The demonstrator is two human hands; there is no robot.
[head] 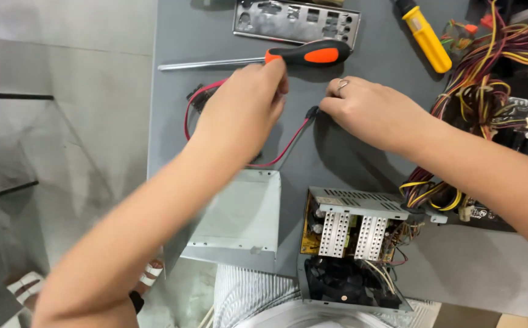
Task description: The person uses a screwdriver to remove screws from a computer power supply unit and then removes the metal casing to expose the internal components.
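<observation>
red cable between both hands

An electronics repair bench: opened power supply, screwdriver, loose wire bundles.

Bright, even overhead light, soft shadows under both forearms, perhaps slight blur and stretch at the edges.

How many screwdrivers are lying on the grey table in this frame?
2. An orange-and-black-handled screwdriver lies just beyond the left hand; a yellow-handled screwdriver lies near the top right. Others may be hidden under the wires.
</observation>
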